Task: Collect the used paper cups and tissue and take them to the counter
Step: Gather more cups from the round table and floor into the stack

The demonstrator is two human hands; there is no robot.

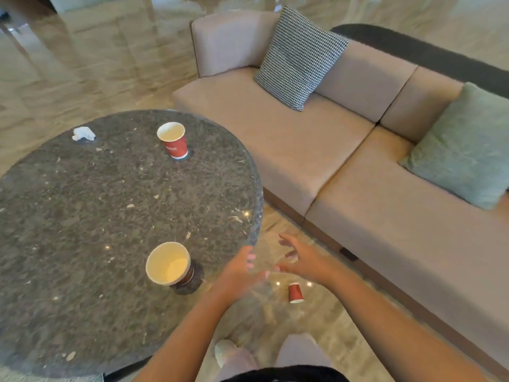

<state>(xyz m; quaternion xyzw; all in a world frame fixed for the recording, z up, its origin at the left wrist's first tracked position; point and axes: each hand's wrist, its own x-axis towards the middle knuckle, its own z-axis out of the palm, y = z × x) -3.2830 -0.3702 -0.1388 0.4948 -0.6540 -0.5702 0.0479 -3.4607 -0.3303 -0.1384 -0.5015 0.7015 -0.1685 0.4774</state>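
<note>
Just off the rim of the round surface (82,216), the left hand (239,274) and right hand (305,260) hover empty, fingers spread and gripping nothing. On the surface stand a near cup (168,263), a far cup (172,139) and the crumpled tissue (83,133). A third cup (295,292) is on the floor (82,64) beside the surface. I would take the near cup lightly by its wall, then nest the others inside it, which leaves one hand free for the tissue.

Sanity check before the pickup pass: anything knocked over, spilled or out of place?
One red cup is on the floor between the table and the sofa, tipped or inverted, white rim toward the camera. The far cup and near cup stand on the table, with the crumpled tissue near its far edge. No spill visible.
</note>
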